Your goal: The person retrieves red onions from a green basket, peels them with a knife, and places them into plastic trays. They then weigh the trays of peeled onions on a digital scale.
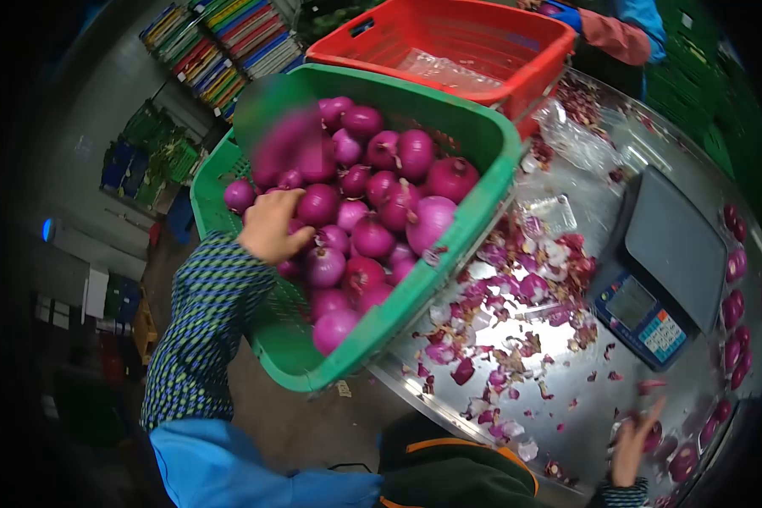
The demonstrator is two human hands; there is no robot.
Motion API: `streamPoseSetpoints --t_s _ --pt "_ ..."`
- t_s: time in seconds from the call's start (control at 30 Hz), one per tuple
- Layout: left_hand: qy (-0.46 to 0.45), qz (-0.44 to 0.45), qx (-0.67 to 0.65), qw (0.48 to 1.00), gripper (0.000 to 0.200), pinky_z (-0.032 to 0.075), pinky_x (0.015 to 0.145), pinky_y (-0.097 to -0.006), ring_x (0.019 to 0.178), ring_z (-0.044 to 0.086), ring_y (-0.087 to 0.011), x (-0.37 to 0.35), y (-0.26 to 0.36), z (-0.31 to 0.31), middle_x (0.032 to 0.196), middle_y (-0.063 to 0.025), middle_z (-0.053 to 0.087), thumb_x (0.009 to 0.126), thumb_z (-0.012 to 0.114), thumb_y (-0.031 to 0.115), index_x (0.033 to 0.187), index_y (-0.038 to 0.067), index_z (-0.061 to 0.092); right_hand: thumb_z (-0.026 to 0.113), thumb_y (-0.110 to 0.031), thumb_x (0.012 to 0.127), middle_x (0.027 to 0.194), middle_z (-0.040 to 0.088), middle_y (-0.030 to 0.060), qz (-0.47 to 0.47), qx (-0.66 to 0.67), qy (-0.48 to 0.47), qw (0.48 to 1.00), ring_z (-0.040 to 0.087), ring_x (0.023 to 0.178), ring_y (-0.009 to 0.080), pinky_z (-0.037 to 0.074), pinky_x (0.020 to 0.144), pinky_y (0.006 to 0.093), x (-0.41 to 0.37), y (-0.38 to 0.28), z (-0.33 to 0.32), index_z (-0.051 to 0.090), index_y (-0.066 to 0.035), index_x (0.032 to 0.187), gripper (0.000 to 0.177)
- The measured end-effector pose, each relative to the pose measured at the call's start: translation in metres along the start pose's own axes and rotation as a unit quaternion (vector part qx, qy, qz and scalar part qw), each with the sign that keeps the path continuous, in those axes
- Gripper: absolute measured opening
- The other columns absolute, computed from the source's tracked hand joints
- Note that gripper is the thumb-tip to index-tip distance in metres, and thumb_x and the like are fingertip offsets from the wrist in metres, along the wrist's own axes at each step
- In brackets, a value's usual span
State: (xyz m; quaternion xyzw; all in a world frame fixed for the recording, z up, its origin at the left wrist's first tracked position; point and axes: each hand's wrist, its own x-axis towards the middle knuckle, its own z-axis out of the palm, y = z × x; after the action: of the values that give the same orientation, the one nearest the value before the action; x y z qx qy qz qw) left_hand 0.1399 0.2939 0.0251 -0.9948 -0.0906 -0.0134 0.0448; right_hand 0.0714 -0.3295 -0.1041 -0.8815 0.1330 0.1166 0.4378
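My left hand (pixel 273 226) reaches into a green plastic crate (pixel 504 165) full of red onions (pixel 374 235). Its thumb and fingers are apart at the left side of one red onion (pixel 318 204), with part of the fingers lost among the pile. A blurred patch covers the crate's upper left corner. At the lower right, my right hand (pixel 630 447) is over the metal table (pixel 567 423), fingers stretched out and slightly smeared by motion. A red onion (pixel 653 436) lies right beside it, and a small reddish piece (pixel 651 387) shows just above the fingertips.
A grey digital scale (pixel 669 254) stands on the table, with a line of red onions (pixel 734 311) along the far right edge. Loose onion skins (pixel 525 288) and clear plastic (pixel 580 135) litter the surface. Behind the green crate is a red crate (pixel 559 42); another person's blue-gloved hand (pixel 565 14) appears beyond.
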Motion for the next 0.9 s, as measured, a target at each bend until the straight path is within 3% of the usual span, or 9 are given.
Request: streamPoseSetpoints --t_s 0.17,0.23,0.27,0.37,0.47,0.53,0.7,0.83,0.9 --pt "-0.129 -0.053 0.126 0.982 0.077 0.036 0.095 -0.0445 0.115 0.044 -0.0278 0.062 -0.006 0.055 0.121 -0.0119 0.045 0.063 0.074 0.036 0.131 0.021 0.039 0.047 -0.002 0.086 0.095 0.059 0.0069 -0.126 0.095 -0.365 0.917 0.050 0.070 0.0093 0.043 0.064 0.0244 0.006 -0.085 0.124 0.027 -0.004 0.139 0.056" --pt "-0.177 -0.109 0.157 0.965 0.085 0.039 0.094 -0.0454 0.113 0.047 -0.0303 0.079 -0.005 0.062 0.122 -0.0126 0.045 0.059 0.076 0.038 0.133 0.023 0.036 0.046 -0.002 0.086 0.088 0.061 0.0057 -0.160 0.107 -0.392 0.900 0.049 0.061 0.0083 0.042 0.055 0.0228 0.015 -0.111 0.145 0.037 -0.002 0.130 0.045" --pt "-0.221 -0.131 0.130 0.957 0.087 0.040 0.093 -0.0457 0.112 0.048 -0.0322 0.088 -0.009 0.067 0.123 -0.0144 0.044 0.059 0.077 0.039 0.133 0.022 0.035 0.048 -0.003 0.087 0.083 0.061 0.0059 0.061 0.214 -0.377 0.899 0.047 0.051 0.0088 0.039 0.046 0.0217 0.009 -0.131 0.145 0.042 -0.002 0.121 0.034" --pt "-0.255 -0.140 0.088 0.953 0.089 0.043 0.091 -0.0442 0.109 0.052 -0.0361 0.099 -0.021 0.062 0.122 -0.0199 0.047 0.056 0.077 0.038 0.132 0.018 0.036 0.047 -0.005 0.088 0.065 0.056 0.0089 0.181 0.453 -0.331 0.808 0.043 0.038 0.0134 0.037 0.035 0.0254 0.003 -0.117 0.140 0.043 -0.005 0.119 0.031" --pt "-0.160 -0.038 -0.133 0.977 0.084 0.045 0.090 -0.0363 0.102 0.056 -0.0274 0.091 -0.055 0.042 0.106 -0.0178 0.057 0.054 0.078 0.033 0.126 0.010 0.041 0.048 -0.006 0.087 0.058 0.051 0.0090 0.233 0.418 -0.245 0.843 0.047 0.039 0.0172 0.041 0.036 0.0281 -0.017 -0.099 0.133 0.043 -0.005 0.118 0.031" --pt "-0.126 -0.033 -0.357 0.925 0.082 0.044 0.091 -0.0323 0.101 0.056 -0.0223 0.053 -0.027 -0.030 0.110 -0.0137 0.055 0.058 0.078 0.030 0.126 0.007 0.040 0.047 -0.004 0.086 0.059 0.051 0.0092 0.239 0.375 -0.238 0.863 0.051 0.041 0.0204 0.045 0.038 0.0310 -0.032 -0.091 0.125 0.041 -0.003 0.119 0.033" --pt "-0.179 0.054 -0.812 0.553 0.104 0.038 0.099 -0.0407 0.116 0.048 -0.0294 -0.067 0.078 -0.086 0.126 -0.0184 0.044 0.057 0.081 0.036 0.135 0.000 0.023 0.046 -0.002 0.088 0.073 0.054 0.0084 0.061 0.373 -0.237 0.895 0.051 0.050 0.0134 0.044 0.045 0.0250 -0.045 -0.107 0.109 0.036 -0.003 0.128 0.041" --pt "-0.296 -0.111 -0.906 0.283 0.080 0.028 0.106 -0.0423 0.128 0.034 -0.0282 -0.161 0.186 -0.017 0.139 -0.0150 0.031 0.080 0.062 0.030 0.141 0.003 0.016 0.051 0.005 0.084 0.089 0.058 0.0100 -0.235 0.203 -0.215 0.926 0.054 0.060 0.0105 0.044 0.055 0.0204 -0.045 -0.109 0.099 0.042 0.005 0.122 0.039" --pt "-0.323 -0.127 -0.921 0.177 0.083 0.027 0.106 -0.0428 0.129 0.033 -0.0273 -0.186 0.222 0.020 0.139 -0.0142 0.032 0.079 0.064 0.027 0.141 0.005 0.014 0.058 0.001 0.081 0.075 0.061 0.0113 -0.371 0.188 -0.166 0.894 0.056 0.060 0.0140 0.044 0.053 0.0234 -0.048 -0.114 0.089 0.055 0.003 0.111 0.030"
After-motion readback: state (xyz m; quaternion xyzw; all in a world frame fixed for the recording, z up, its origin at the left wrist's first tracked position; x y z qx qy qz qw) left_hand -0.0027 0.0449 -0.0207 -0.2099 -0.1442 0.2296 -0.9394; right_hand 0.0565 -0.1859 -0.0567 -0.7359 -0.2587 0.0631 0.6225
